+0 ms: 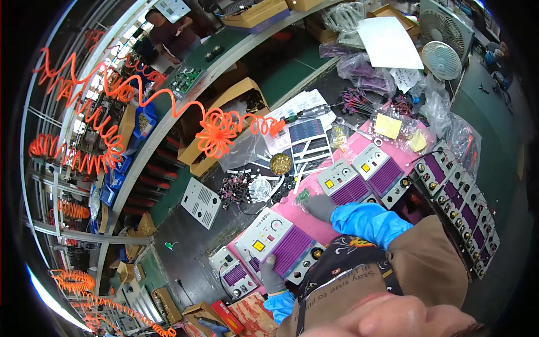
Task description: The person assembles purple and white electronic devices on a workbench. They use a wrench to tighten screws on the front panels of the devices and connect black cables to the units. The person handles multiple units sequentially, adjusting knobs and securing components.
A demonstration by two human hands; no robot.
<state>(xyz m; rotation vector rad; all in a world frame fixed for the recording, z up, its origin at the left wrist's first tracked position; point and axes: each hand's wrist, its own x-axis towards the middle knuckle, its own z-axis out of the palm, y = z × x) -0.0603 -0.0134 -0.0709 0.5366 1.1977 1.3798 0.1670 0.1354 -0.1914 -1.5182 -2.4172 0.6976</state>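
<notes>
A front panel [278,236], light grey with a purple louvred grille, a knob and a yellow switch, lies on the pink mat in front of me. My left hand [272,276], in a grey glove, grips its near edge, the thumb on the face; the other fingers are hidden beneath. Beyond the panel, my right hand [320,208], also gloved, has its fingertips closed at a small bunch of green wires [302,196]. Two similar panels [343,182] lie side by side right of that hand. A smaller panel [233,273] sits left of the left hand.
A dish of brass parts [281,164], dark wire pieces [234,188] and a grey vented plate [200,203] occupy the bench. An orange coiled hose [219,132] hangs above it. Several finished-looking panels [460,208] are stacked at right. A wrench [359,132] lies farther back.
</notes>
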